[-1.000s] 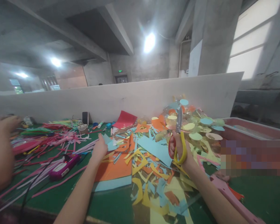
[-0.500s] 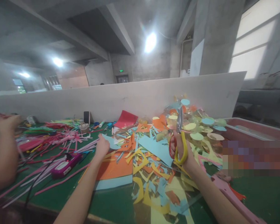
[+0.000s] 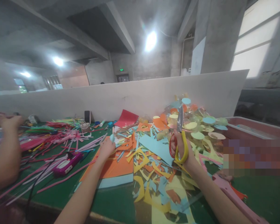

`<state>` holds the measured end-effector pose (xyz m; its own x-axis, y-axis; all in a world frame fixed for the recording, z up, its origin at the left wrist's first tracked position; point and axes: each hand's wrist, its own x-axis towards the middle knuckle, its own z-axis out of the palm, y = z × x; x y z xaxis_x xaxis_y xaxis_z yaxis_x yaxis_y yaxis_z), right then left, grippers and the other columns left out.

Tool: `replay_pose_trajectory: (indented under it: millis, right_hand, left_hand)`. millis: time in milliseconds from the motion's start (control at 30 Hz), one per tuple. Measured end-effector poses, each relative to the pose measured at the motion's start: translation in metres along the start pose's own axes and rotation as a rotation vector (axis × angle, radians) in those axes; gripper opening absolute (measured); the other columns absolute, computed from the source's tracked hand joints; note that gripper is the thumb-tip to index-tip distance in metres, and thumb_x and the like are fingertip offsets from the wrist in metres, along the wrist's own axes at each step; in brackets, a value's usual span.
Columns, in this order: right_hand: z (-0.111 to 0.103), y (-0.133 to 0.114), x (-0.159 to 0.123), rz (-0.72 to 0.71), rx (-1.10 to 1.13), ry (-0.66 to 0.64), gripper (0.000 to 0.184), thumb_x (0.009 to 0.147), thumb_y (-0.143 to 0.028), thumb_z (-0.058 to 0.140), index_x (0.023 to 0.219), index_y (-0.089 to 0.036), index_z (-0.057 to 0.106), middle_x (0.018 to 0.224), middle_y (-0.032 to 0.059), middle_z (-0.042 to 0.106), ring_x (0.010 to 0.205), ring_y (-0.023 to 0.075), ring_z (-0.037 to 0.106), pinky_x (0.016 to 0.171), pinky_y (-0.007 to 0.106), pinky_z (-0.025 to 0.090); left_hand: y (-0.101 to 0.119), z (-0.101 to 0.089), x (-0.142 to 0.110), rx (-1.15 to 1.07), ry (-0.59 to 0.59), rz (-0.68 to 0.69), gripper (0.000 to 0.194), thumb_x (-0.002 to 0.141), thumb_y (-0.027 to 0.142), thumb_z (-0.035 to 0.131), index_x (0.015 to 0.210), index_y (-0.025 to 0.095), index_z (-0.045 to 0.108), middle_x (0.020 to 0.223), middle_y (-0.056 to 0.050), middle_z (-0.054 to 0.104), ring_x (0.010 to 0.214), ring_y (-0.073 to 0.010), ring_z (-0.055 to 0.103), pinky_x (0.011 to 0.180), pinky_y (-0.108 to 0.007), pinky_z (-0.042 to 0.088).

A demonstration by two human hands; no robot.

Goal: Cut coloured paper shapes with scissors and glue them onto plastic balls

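My left hand [image 3: 107, 147] is closed on a small piece of light blue paper [image 3: 112, 138], of which only a narrow part shows above the fingers. It hovers over or near orange sheets [image 3: 116, 166] with a light blue strip along their lower edge. In my right hand [image 3: 180, 146] are scissors [image 3: 180, 119] with red and yellow handles, blades pointing up and seemingly together. Around that hand lie a larger light blue sheet [image 3: 155, 145] and many yellow, orange and blue paper scraps [image 3: 154, 186].
Rounded pieces with paper discs [image 3: 192, 126] are heaped behind the scissors. Pipe cleaners [image 3: 67, 133] and a purple device [image 3: 67, 164] lie left. A co-worker's arm [image 3: 6, 149] reaches in at far left. A pink-red tray [image 3: 259, 129] stands right; a white partition [image 3: 102, 99] closes the back.
My left hand has moved slightly right, and the light blue paper in it has turned, so less of it shows. My right hand with the scissors stays nearly still.
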<state>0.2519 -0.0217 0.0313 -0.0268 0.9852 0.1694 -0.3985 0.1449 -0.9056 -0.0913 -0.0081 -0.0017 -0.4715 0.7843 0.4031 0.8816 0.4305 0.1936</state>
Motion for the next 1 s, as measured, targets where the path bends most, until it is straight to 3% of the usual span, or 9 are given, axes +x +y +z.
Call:
replay_pose_trajectory:
  millis: [167,267,367,533,600,667,767,867,1000]
  right_hand:
    - [0.003,-0.006,-0.004,0.013,0.005,-0.009,0.044,0.080,-0.059,0.059,0.061,-0.021,0.046,0.038,-0.0084,0.036,0.029,0.0083,0.036,0.027,0.019,0.031]
    - [0.002,-0.005,-0.005,0.009,0.006,-0.019,0.042,0.080,-0.058,0.059,0.062,-0.022,0.047,0.040,-0.0084,0.037,0.030,0.0085,0.036,0.028,0.019,0.031]
    - [0.000,-0.002,-0.003,0.014,0.001,-0.015,0.041,0.080,-0.057,0.059,0.063,-0.022,0.047,0.040,-0.0079,0.039,0.029,0.0090,0.038,0.027,0.019,0.031]
    - [-0.001,0.003,0.002,0.010,-0.050,0.025,0.042,0.080,-0.060,0.058,0.065,-0.021,0.049,0.038,-0.0080,0.040,0.028,0.0092,0.038,0.028,0.019,0.032]
    - [-0.002,0.004,0.003,-0.004,-0.094,0.040,0.042,0.080,-0.059,0.059,0.065,-0.021,0.048,0.038,-0.0079,0.041,0.028,0.0092,0.039,0.029,0.019,0.032]
    - [-0.004,0.005,0.003,-0.044,-0.166,0.051,0.042,0.080,-0.058,0.059,0.064,-0.021,0.048,0.038,-0.0076,0.041,0.029,0.0092,0.040,0.029,0.019,0.031]
    - [-0.005,0.004,0.001,-0.111,-0.299,0.052,0.042,0.080,-0.057,0.059,0.062,-0.021,0.048,0.038,-0.0068,0.042,0.030,0.0090,0.040,0.031,0.019,0.032]
    - [-0.003,-0.001,-0.004,-0.103,-0.378,0.041,0.044,0.080,-0.057,0.059,0.060,-0.021,0.047,0.037,-0.0057,0.043,0.030,0.0092,0.039,0.032,0.020,0.031]
    - [-0.002,-0.003,-0.006,-0.060,-0.405,0.030,0.043,0.080,-0.059,0.058,0.061,-0.022,0.049,0.038,-0.0059,0.044,0.029,0.0100,0.038,0.031,0.021,0.030]
  left_hand:
    - [0.008,-0.005,-0.013,0.061,0.125,-0.057,0.048,0.088,0.032,0.049,0.121,-0.002,0.053,0.116,-0.032,0.056,0.117,-0.0446,0.047,0.088,-0.053,0.043]
    - [0.014,-0.017,-0.017,0.055,0.221,-0.021,0.056,0.091,0.032,0.041,0.133,-0.003,0.041,0.127,-0.033,0.048,0.122,-0.0439,0.041,0.092,-0.055,0.040]
    - [0.029,-0.029,-0.016,-0.011,0.246,0.176,0.047,0.094,0.030,0.038,0.134,0.007,0.044,0.133,-0.026,0.046,0.125,-0.0382,0.040,0.100,-0.053,0.036]
    - [0.084,-0.029,-0.035,-0.158,0.033,0.693,0.030,0.093,0.034,0.048,0.119,0.025,0.059,0.123,-0.005,0.060,0.119,-0.0216,0.050,0.104,-0.036,0.039]
    - [0.107,-0.023,-0.053,-0.276,-0.188,0.974,0.040,0.091,0.041,0.052,0.125,0.020,0.056,0.128,-0.009,0.058,0.123,-0.0237,0.047,0.105,-0.039,0.040]
    - [0.125,-0.017,-0.071,-0.361,-0.313,1.098,0.051,0.089,0.044,0.054,0.135,0.022,0.047,0.132,-0.009,0.055,0.126,-0.0233,0.045,0.102,-0.037,0.041]
    - [0.138,-0.006,-0.087,-0.358,-0.358,1.100,0.045,0.088,0.040,0.058,0.129,0.021,0.051,0.119,-0.008,0.061,0.116,-0.0240,0.052,0.096,-0.038,0.045]
    - [0.135,0.002,-0.087,-0.286,-0.256,1.077,0.031,0.087,0.019,0.054,0.118,0.020,0.059,0.108,-0.008,0.063,0.105,-0.0236,0.055,0.091,-0.038,0.046]
    - [0.125,0.001,-0.080,-0.249,-0.093,1.090,0.040,0.083,0.002,0.049,0.116,0.022,0.061,0.108,-0.008,0.061,0.107,-0.0235,0.051,0.093,-0.038,0.044]
